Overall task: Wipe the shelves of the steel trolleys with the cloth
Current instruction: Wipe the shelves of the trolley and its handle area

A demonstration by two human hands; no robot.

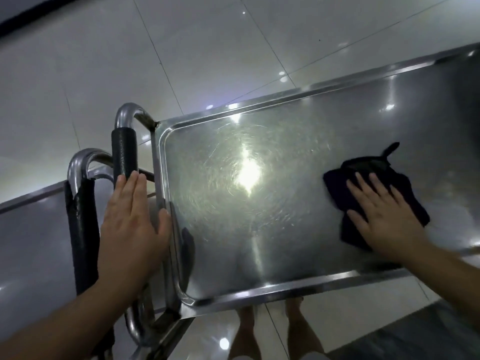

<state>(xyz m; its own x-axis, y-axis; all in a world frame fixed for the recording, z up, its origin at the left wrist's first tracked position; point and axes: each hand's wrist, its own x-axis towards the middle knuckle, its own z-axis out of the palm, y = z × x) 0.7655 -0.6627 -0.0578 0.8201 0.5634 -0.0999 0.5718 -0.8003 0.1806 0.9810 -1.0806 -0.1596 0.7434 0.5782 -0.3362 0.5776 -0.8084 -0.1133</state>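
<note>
the right hand (384, 216) lies with fingers straight and spread, pressing flat on a dark, soft folded cloth (374, 196) toward the right of the shiny steel trolley shelf (246, 203). the cloth looks limp and light, likely to bunch, so a flat palm in its middle suits better than a pinch. the left hand (132, 219), fingers straight and together, rests against the shelf's raised rim by the black-wrapped steel handle (124, 152), gripping nothing. the steel looks slick and stiff.

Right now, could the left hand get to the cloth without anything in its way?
Probably yes. The left hand rests open against the trolley's end by the handle, and the steel shelf between it and the cloth is bare. But the right hand already presses flat on the cloth.
</note>
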